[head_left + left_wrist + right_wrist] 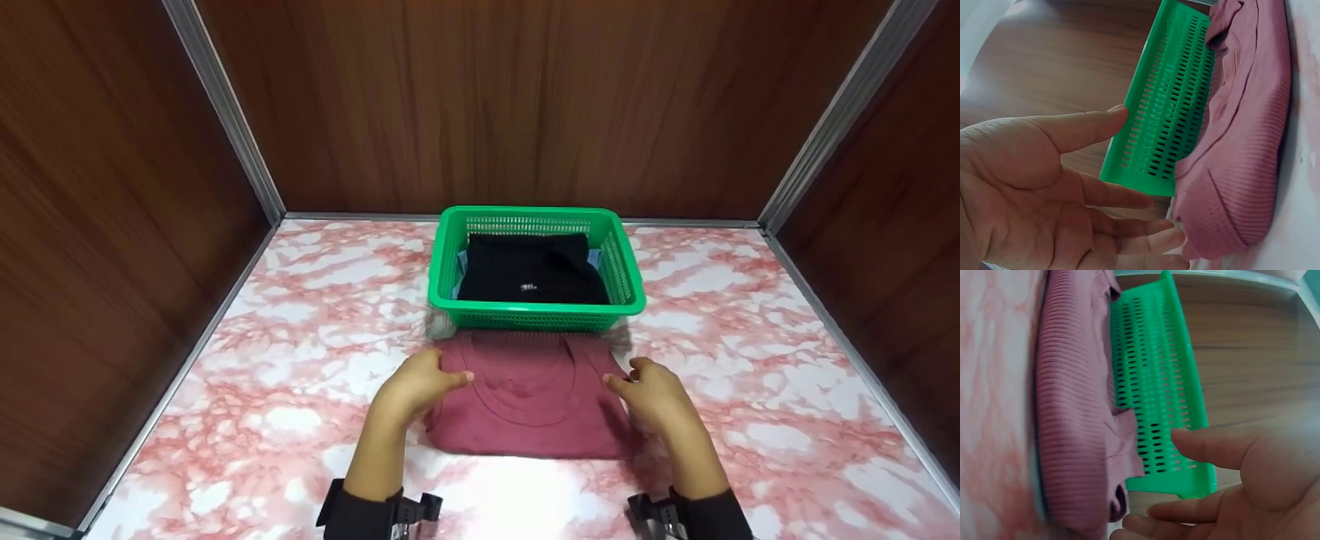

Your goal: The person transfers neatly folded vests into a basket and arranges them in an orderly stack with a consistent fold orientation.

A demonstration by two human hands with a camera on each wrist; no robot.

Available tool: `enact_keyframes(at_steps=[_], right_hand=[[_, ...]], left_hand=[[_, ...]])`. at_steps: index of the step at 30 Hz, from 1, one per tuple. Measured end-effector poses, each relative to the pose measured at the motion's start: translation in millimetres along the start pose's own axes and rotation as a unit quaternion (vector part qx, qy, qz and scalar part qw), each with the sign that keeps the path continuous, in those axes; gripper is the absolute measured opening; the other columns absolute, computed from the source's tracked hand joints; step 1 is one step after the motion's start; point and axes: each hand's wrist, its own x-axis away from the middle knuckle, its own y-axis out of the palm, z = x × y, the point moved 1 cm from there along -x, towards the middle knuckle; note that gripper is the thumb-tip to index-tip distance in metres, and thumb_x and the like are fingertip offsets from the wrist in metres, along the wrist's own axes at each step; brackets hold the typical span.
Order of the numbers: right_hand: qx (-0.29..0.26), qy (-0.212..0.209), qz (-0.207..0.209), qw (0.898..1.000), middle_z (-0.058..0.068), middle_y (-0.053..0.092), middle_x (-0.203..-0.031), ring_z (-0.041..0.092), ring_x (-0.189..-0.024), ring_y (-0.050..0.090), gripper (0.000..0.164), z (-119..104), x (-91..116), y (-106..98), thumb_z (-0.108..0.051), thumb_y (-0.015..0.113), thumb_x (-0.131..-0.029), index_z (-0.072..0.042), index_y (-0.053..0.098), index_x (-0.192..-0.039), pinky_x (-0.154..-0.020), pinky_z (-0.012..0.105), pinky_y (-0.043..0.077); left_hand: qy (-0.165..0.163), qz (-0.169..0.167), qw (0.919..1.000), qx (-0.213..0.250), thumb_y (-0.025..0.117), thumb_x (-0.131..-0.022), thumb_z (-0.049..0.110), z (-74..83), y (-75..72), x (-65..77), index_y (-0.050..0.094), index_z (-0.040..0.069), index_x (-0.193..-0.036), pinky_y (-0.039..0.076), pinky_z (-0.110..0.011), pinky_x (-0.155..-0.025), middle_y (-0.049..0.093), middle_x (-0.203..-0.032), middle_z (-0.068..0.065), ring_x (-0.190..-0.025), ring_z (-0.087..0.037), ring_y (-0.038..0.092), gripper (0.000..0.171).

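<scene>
A folded maroon ribbed shirt [525, 405] lies flat on the table, its round neckline facing up. My left hand [421, 384] is at its left edge, fingers extended and thumb apart over the cloth; in the left wrist view the fingertips [1171, 239] reach the folded side. On the opposite side my right hand [651, 390] is at the right edge, thumb over the fabric, and the right wrist view shows its fingers [1185, 512] loosely extended beside the fold. Neither hand grips the shirt.
Right behind the shirt stands a green perforated basket [537, 307]. Inside it lies a folded black garment [529, 270] over a light blue cloth [594, 258]. Brown wood-grain panels [480, 105] with metal edging enclose the marbled red-and-white table [300, 360] at the back and sides.
</scene>
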Motion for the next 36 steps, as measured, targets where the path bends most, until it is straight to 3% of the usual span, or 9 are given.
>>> enact_keyframes(at_steps=[7,8,10,12,14,20,25,29,36], right_hand=[[0.001,0.007,0.013,1.000,0.035,0.061,-0.128,0.050,-0.122,0.057,0.068,0,-6,6,-0.037,0.064,-0.098,0.017,0.050,-0.137,-0.102,0.060,0.046],[0.001,0.009,0.014,1.000,0.035,0.062,-0.126,0.048,-0.119,0.059,0.065,0,-7,7,-0.036,0.064,-0.097,0.017,0.053,-0.134,-0.100,0.059,0.047],[0.001,0.014,0.015,1.000,0.031,0.065,-0.118,0.043,-0.107,0.063,0.056,-1,-9,9,-0.034,0.066,-0.096,0.014,0.061,-0.125,-0.093,0.055,0.050],[0.003,0.020,0.014,1.000,0.026,0.068,-0.109,0.036,-0.095,0.063,0.046,-2,-12,11,-0.031,0.068,-0.094,0.010,0.066,-0.115,-0.085,0.051,0.051],[0.008,0.022,0.015,1.000,0.021,0.068,-0.101,0.030,-0.087,0.061,0.038,-2,-14,12,-0.030,0.070,-0.093,0.006,0.069,-0.106,-0.079,0.048,0.051],[0.035,0.026,0.029,0.999,0.012,0.066,-0.084,0.026,-0.077,0.056,0.028,-4,-21,18,-0.029,0.076,-0.086,-0.003,0.068,-0.079,-0.072,0.043,0.049],[0.046,0.028,0.032,0.998,0.006,0.052,-0.073,0.025,-0.072,0.049,0.035,-5,-24,21,-0.027,0.077,-0.084,-0.010,0.053,-0.066,-0.065,0.038,0.041],[0.042,0.016,0.031,0.998,0.006,0.052,-0.074,0.025,-0.073,0.050,0.034,-4,-24,23,-0.028,0.075,-0.087,-0.011,0.053,-0.067,-0.065,0.038,0.041],[0.012,-0.006,0.036,0.999,0.008,0.061,-0.081,0.026,-0.078,0.055,0.026,3,-24,25,-0.029,0.072,-0.091,-0.007,0.064,-0.078,-0.070,0.039,0.044]], left_hand=[[-0.017,-0.025,0.9990,0.032,0.072,-0.096,0.033,-6.0,2.9,-8.3,0.039,-0.006,-0.152,0.046,-0.054,-0.108,0.044,-0.156,-0.022,-0.137,-0.032,0.047,0.076],[-0.020,-0.025,0.9989,0.035,0.072,-0.096,0.032,-7.3,3.4,-10.0,0.040,-0.006,-0.152,0.051,-0.053,-0.102,0.045,-0.155,-0.022,-0.130,-0.031,0.053,0.075],[-0.029,-0.022,0.9986,0.038,0.073,-0.095,0.030,-9.8,4.5,-13.9,0.043,-0.005,-0.151,0.058,-0.044,-0.081,0.051,-0.149,-0.022,-0.100,-0.025,0.064,0.072],[-0.039,-0.015,0.9983,0.041,0.074,-0.094,0.028,-11.7,5.3,-17.9,0.045,-0.004,-0.149,0.054,-0.035,-0.060,0.055,-0.140,-0.021,-0.070,-0.018,0.057,0.069],[-0.048,-0.005,0.9980,0.041,0.076,-0.093,0.027,-13.2,6.5,-21.3,0.051,-0.003,-0.144,0.044,-0.029,-0.048,0.058,-0.129,-0.019,-0.056,-0.015,0.045,0.064],[-0.041,0.035,0.9975,0.046,0.081,-0.086,0.017,-16.3,10.7,-26.7,0.061,-0.002,-0.102,0.057,-0.040,-0.058,0.061,-0.094,-0.013,-0.077,-0.023,0.059,0.032],[-0.031,0.075,0.9963,0.029,0.086,-0.077,0.006,-19.8,17.3,-33.0,0.056,0.005,-0.081,0.052,-0.033,-0.046,0.056,-0.077,-0.009,-0.060,-0.021,0.057,0.031],[-0.023,0.094,0.9952,0.010,0.085,-0.073,0.002,-22.1,19.8,-35.1,0.055,0.005,-0.078,0.047,-0.028,-0.044,0.057,-0.079,-0.010,-0.060,-0.021,0.057,0.031],[0.003,0.098,0.9951,-0.015,0.078,-0.077,0.003,-25.8,20.1,-36.1,0.070,0.001,-0.097,0.056,-0.037,-0.073,0.068,-0.098,-0.013,-0.087,-0.025,0.063,0.021]])
